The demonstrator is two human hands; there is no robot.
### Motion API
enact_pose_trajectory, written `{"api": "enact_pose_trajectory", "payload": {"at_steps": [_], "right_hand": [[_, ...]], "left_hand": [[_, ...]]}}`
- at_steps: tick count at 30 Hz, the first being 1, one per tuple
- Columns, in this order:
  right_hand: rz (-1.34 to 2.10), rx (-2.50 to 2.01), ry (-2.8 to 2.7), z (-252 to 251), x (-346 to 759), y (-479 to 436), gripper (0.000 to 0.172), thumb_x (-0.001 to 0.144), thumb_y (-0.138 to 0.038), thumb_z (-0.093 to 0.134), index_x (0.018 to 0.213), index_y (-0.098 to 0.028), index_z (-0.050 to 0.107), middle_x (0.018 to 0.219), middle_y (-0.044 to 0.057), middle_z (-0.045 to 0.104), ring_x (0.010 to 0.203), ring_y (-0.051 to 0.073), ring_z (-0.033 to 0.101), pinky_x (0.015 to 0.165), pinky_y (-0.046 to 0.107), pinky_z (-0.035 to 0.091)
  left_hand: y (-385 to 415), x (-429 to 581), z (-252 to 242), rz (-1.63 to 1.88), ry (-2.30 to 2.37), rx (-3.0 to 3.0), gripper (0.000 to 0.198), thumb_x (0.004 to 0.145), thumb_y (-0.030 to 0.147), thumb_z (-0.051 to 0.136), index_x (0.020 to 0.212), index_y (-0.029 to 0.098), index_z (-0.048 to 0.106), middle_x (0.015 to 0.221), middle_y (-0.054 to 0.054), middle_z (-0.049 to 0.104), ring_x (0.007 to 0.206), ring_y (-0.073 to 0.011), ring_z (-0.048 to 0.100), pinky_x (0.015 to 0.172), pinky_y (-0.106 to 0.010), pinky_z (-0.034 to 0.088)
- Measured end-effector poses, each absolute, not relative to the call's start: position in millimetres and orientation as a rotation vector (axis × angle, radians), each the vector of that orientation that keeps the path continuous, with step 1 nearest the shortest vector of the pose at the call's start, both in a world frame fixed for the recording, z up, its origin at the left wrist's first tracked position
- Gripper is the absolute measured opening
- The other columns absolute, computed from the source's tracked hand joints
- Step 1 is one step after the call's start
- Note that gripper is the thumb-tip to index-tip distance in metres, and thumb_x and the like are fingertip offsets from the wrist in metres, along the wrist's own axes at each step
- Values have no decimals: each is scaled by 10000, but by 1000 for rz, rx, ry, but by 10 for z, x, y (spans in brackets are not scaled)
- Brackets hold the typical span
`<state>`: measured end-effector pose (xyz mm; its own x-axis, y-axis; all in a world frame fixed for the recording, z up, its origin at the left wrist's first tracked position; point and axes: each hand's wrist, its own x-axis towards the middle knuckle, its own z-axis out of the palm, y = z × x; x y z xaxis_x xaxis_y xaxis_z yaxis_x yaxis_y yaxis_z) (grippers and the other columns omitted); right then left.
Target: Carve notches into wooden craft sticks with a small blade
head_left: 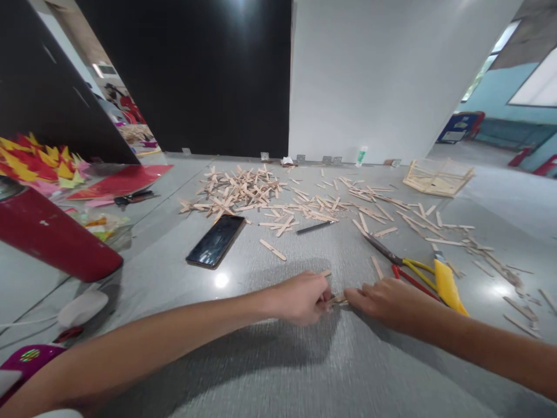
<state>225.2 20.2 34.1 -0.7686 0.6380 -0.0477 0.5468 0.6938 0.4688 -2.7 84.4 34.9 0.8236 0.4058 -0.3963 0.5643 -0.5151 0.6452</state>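
Observation:
My left hand is closed, with the tip of a wooden craft stick showing beyond its knuckles. Just to the right, my right hand is closed too, thumb and fingers low over the table. Small pieces of craft stick bridge the gap between the two hands, pinched at both sides; how many there are is hard to make out. Another craft stick lies behind my right hand. Beside that hand are tin snips with red and yellow handles and a yellow utility knife.
Farther back lies a heap of craft sticks, with more scattered rightward. A phone, a black pen and a small stick frame rest on the table. A red cylinder stands at left. Black and white panels rise behind.

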Motion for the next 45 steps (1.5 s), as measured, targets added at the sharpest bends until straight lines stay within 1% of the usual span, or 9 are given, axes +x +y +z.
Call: {"api": "enact_pose_trajectory", "payload": {"at_steps": [6,13,16,20,26,29,35,42,45], "right_hand": [[762,1139,2522,312,2077,-59,209,796,39,577,914,-129,618,539,47,648,383,216,611,451,333,18],[559,968,2655,374,2215,237,287,760,47,647,933,-181,614,592,-4,702,429,204,671,464,369,37],[511,1042,2675,425,2144,261,280,781,60,602,931,-176,602,625,21,713,468,211,680,468,359,95],[417,1249,2712,560,2093,276,414,782,97,538,1091,-175,580,728,37,732,563,228,693,511,338,169],[26,1591,2813,786,2110,328,168,1076,-171,456,963,-279,517,712,-59,650,601,177,656,548,311,295],[-134,1765,2847,901,2044,291,294,1139,-321,343,912,-272,523,688,-74,596,603,135,614,577,273,382],[-1496,2137,2617,1043,1898,146,428,1081,-539,415,840,-230,586,608,-82,396,523,101,396,453,201,338],[-2267,2082,2189,973,1798,82,554,948,-763,530,887,-218,607,773,-39,446,620,101,321,527,210,260],[-2409,2062,2057,946,1761,80,625,864,-844,564,869,-221,614,717,-47,406,597,96,292,529,216,221]], "left_hand": [[776,-20,359,-230,750,2210,328,1027,362,656,1294,173,649,1307,-100,659,1095,-265,684,925,-456,598],[750,-56,354,-103,800,2259,330,1022,358,666,1290,167,643,1289,-101,662,1081,-251,686,919,-460,597],[762,-137,478,-8,836,2248,169,1011,301,642,999,141,692,1008,-85,708,945,-230,682,846,-382,563],[836,-246,750,136,892,2113,382,1047,413,486,750,187,567,560,19,533,532,-160,583,555,-267,421],[934,-320,1052,317,890,1853,680,1082,610,146,873,175,625,515,24,528,417,-141,514,439,-237,385],[893,-311,1121,459,911,1785,754,1069,651,87,944,172,655,583,9,548,478,-157,547,430,-238,390],[645,-244,1163,834,1006,1885,427,1027,552,570,1265,216,682,1201,-82,739,1088,-224,678,721,-257,502],[547,-183,1174,783,876,1835,263,1006,409,626,970,169,730,676,0,682,617,-137,604,593,-243,469],[543,-169,1142,872,864,1745,295,975,375,671,1181,166,704,698,-3,694,635,-151,651,586,-241,528]]}}
